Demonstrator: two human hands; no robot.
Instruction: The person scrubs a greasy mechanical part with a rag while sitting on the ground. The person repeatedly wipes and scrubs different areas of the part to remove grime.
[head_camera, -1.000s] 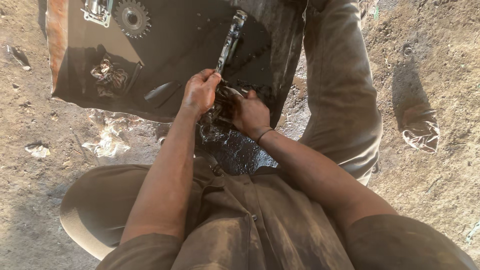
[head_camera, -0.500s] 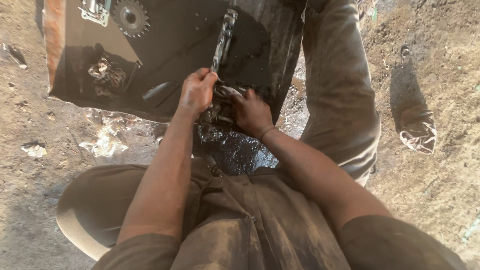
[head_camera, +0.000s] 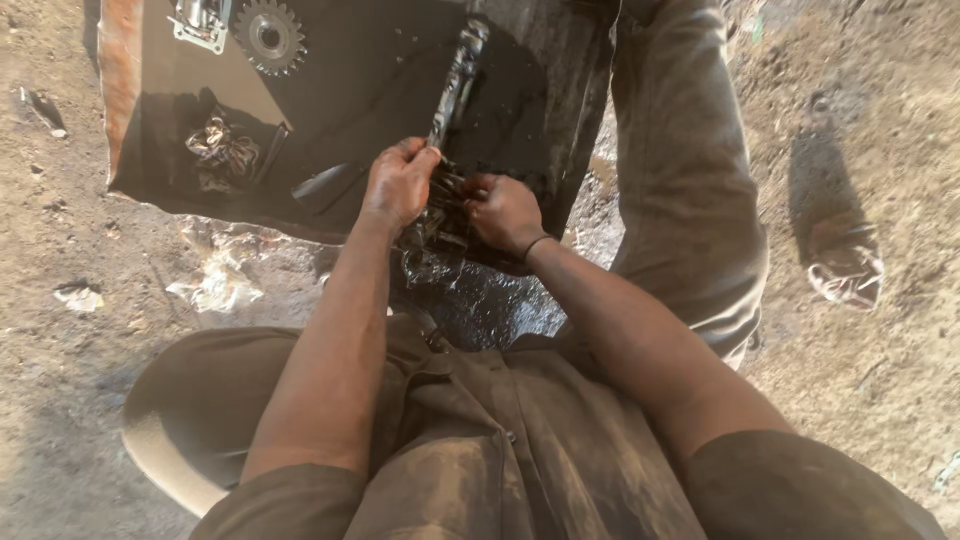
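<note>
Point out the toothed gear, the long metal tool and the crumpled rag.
toothed gear (head_camera: 268, 35), head view, on its hub.
long metal tool (head_camera: 456, 80), head view, on mid-shaft.
crumpled rag (head_camera: 222, 148), head view, on its folds.

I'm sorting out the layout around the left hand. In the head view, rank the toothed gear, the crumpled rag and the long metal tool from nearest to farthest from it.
1. Long metal tool: its lower end meets the left hand, shaft running up and right.
2. Crumpled rag: to the left, on the dark tray.
3. Toothed gear: up and left, at the tray's far edge.
</note>
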